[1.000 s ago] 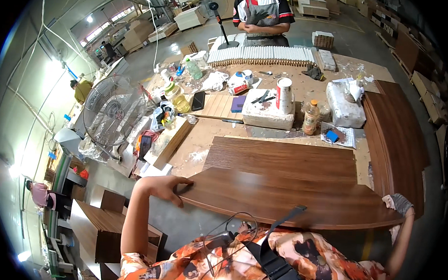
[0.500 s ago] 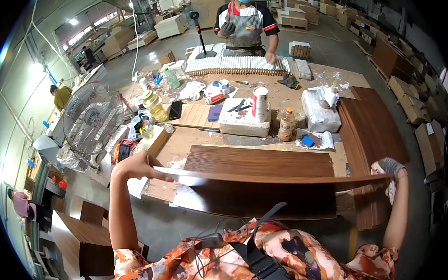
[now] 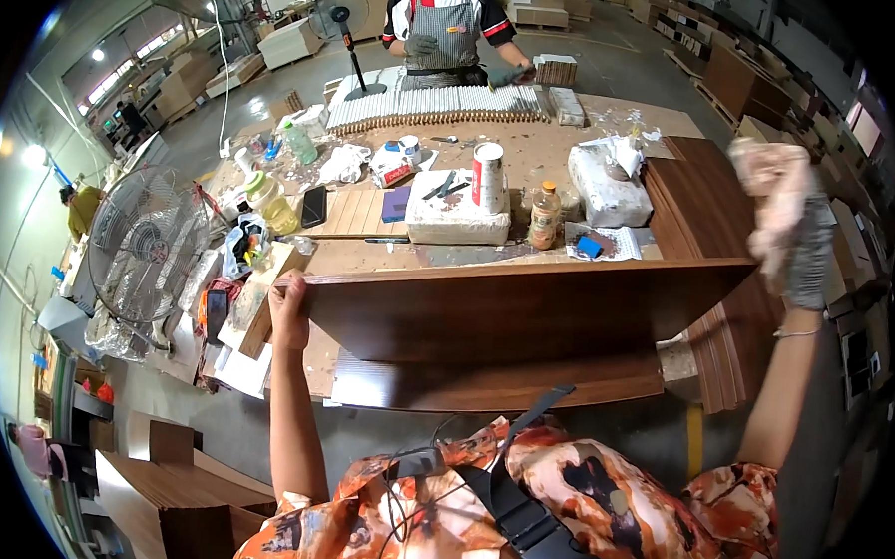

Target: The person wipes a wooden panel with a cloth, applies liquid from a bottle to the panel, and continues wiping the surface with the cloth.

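Tilting seemed the step: the raised board (image 3: 526, 308) leaned above the lying board (image 3: 453, 386)—corner gripped by the left hand (image 3: 288, 311). Right of the lying board, the right hand (image 3: 810, 257) clutched a cloth (image 3: 769, 199); the next move likely called for steadiness.

Left of centre, the left hand (image 3: 288, 308) grips one end of a tilted brown board (image 3: 526, 313); at right, the gloved right hand (image 3: 810, 257) holds a pinkish cloth (image 3: 771, 194) near the other end. A second board (image 3: 502, 392) lies below on the desk (image 3: 533, 143); a co-worker (image 3: 446, 40) stands at upper centre.
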`<state>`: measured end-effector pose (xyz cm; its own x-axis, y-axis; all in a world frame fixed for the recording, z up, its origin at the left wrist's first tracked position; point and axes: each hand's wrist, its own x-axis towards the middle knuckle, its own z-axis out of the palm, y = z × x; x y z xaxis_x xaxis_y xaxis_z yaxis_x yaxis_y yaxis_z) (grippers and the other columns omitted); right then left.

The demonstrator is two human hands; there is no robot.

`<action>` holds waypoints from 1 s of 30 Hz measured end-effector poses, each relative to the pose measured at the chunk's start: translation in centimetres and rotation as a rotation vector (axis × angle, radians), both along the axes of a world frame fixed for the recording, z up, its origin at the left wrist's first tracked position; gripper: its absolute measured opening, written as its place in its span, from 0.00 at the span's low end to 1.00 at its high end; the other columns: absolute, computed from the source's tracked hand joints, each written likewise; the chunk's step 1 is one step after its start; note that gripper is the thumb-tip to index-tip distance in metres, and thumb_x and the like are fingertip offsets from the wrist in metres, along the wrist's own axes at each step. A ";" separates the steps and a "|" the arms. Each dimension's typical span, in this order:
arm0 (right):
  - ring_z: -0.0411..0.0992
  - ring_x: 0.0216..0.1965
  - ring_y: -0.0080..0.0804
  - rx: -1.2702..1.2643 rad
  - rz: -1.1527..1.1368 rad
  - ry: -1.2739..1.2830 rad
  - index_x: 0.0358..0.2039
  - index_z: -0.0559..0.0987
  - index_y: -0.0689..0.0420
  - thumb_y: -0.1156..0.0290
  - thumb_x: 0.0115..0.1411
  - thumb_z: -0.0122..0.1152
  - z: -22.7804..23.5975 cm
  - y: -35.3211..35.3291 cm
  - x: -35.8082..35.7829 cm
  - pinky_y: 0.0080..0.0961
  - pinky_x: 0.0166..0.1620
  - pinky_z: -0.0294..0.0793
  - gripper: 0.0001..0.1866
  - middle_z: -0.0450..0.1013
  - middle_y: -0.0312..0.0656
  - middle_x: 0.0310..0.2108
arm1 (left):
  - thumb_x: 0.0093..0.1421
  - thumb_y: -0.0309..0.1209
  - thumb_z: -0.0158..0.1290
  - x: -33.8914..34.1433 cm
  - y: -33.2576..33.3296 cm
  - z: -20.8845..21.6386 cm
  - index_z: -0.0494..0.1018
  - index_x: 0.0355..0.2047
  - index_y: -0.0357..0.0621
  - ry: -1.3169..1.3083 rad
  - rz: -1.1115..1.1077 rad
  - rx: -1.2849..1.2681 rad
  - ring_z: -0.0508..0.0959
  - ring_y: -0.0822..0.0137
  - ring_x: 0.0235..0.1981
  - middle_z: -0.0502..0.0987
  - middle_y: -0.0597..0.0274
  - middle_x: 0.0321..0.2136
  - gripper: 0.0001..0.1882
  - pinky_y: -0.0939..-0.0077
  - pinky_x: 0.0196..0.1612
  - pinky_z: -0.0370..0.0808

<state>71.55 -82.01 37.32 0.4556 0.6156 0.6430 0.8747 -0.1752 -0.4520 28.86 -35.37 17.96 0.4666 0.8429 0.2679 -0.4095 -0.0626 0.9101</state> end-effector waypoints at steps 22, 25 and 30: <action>0.78 0.35 0.46 -0.338 0.163 -0.139 0.28 0.84 0.58 0.59 0.57 0.56 -12.2 41.7 -32.0 0.44 0.41 0.73 0.16 0.79 0.51 0.32 | 0.72 0.58 0.35 3.2 3.7 -3.8 0.65 0.65 0.41 -0.290 -0.213 -0.290 0.72 0.53 0.61 0.71 0.52 0.62 0.36 0.54 0.68 0.64; 0.79 0.38 0.44 -0.286 0.156 -0.178 0.29 0.85 0.57 0.59 0.58 0.55 -11.0 39.7 -31.7 0.42 0.45 0.73 0.16 0.80 0.50 0.34 | 0.72 0.52 0.36 3.3 3.3 -2.6 0.65 0.63 0.36 -0.344 -0.207 -0.194 0.74 0.54 0.59 0.73 0.49 0.59 0.34 0.56 0.64 0.67; 0.78 0.38 0.41 -0.326 -0.006 -0.336 0.31 0.84 0.52 0.56 0.57 0.58 -11.8 33.8 -26.6 0.40 0.45 0.73 0.14 0.79 0.45 0.32 | 0.71 0.43 0.46 3.1 5.3 -5.1 0.80 0.44 0.28 0.041 0.265 0.132 0.75 0.69 0.35 0.78 0.63 0.32 0.25 0.73 0.42 0.71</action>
<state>44.92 -48.18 25.54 0.2589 0.8079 0.5294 0.9618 -0.2662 -0.0640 31.93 -30.02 12.81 0.2479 0.8958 0.3689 -0.3267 -0.2812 0.9023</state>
